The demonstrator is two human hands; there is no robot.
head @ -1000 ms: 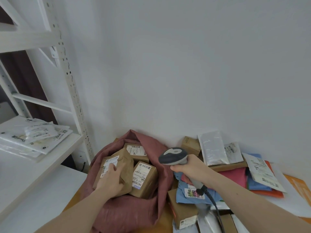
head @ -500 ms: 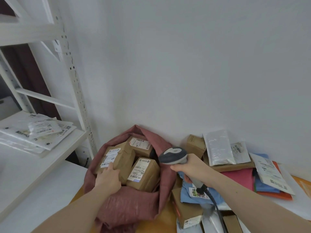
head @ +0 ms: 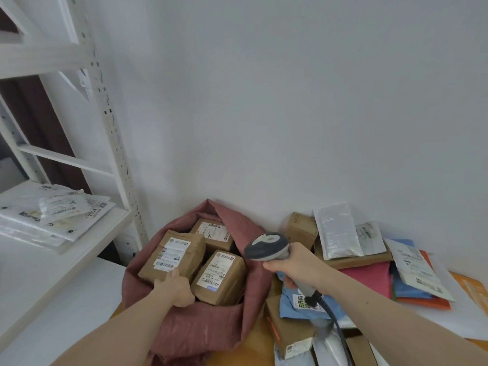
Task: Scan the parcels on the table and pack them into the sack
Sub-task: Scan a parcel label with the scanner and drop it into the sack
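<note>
Left hand [head: 175,287] gripping brown cardboard parcel [head: 171,256] inside dusty-pink fabric sack [head: 200,328]; right hand [head: 295,268] clutching grey handheld scanner [head: 266,247] beside sack; risk: parcel jamming, slack rim collapsing.

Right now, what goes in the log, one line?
left hand: holds box in sack | right hand: grips scanner | table pile: waiting

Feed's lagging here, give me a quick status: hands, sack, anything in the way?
Left hand gripping a brown box inside the sack. Right hand holding the scanner. Three boxes visible in sack; parcel pile waiting alongside. Nothing blocking.
</note>
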